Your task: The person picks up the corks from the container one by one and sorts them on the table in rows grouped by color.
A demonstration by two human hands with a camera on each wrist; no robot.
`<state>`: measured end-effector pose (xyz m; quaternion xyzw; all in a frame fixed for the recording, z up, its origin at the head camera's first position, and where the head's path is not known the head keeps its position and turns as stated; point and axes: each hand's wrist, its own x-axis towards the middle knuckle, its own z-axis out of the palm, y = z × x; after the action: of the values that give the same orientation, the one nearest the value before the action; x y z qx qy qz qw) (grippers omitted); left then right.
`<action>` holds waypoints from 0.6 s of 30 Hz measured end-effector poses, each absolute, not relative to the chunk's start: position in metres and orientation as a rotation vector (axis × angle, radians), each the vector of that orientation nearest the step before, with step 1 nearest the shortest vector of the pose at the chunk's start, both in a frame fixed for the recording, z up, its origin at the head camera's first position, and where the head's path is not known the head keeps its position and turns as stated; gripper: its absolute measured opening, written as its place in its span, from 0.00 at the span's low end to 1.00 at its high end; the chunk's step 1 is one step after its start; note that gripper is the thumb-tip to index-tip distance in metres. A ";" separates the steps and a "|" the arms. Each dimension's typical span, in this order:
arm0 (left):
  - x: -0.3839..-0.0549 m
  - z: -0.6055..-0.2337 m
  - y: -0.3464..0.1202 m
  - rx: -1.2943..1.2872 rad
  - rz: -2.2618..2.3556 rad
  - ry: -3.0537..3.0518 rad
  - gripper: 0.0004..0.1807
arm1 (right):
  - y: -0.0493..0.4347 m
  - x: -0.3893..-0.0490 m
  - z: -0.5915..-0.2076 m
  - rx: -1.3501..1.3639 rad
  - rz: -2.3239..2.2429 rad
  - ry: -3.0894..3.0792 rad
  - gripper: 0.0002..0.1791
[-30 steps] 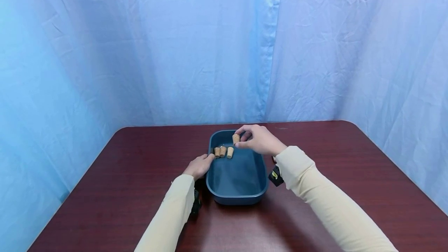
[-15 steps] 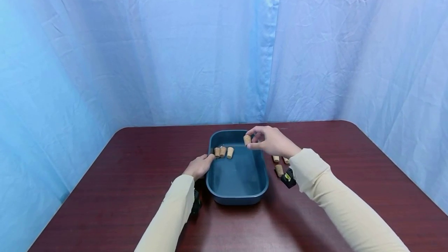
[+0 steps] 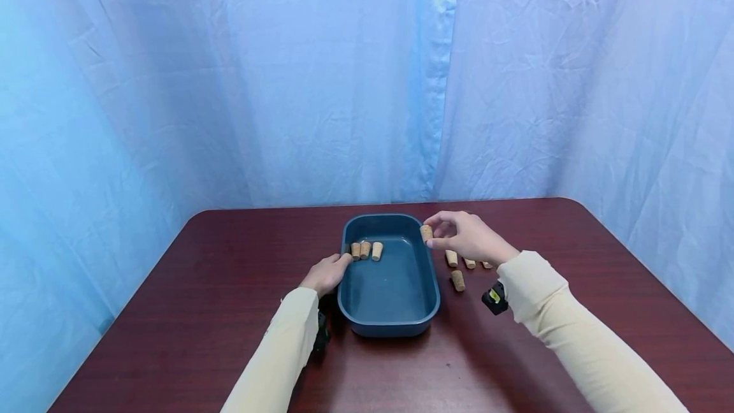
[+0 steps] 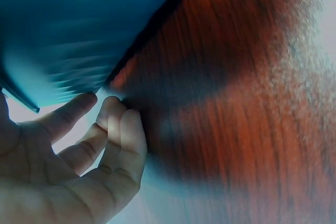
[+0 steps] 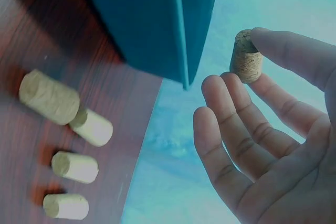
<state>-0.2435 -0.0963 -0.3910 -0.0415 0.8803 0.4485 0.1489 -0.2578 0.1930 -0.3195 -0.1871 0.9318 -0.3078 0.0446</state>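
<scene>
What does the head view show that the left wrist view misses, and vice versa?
Head view only: the right hand pinching a cork, three corks in the tray and more corks on the table. Left wrist view only: the palm side of the left hand. Both share: the left hand, the tray and the table.

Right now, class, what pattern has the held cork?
The held cork is tan with darker speckles, clearest in the right wrist view.
</scene>
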 end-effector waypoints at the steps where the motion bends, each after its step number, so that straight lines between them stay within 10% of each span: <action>1: -0.244 -0.391 -0.096 -0.119 1.290 2.532 0.33 | 0.195 -0.258 -0.320 -0.574 -0.938 2.850 0.22; 18: -0.244 -0.391 -0.096 -0.122 1.295 2.528 0.33 | 0.235 -0.254 -0.335 -0.539 -0.955 2.837 0.21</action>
<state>-0.2439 -0.0958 -0.3909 -0.0425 0.8793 0.4505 0.1487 -0.2538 0.2348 -0.3352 -0.1770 0.9316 -0.3135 0.0499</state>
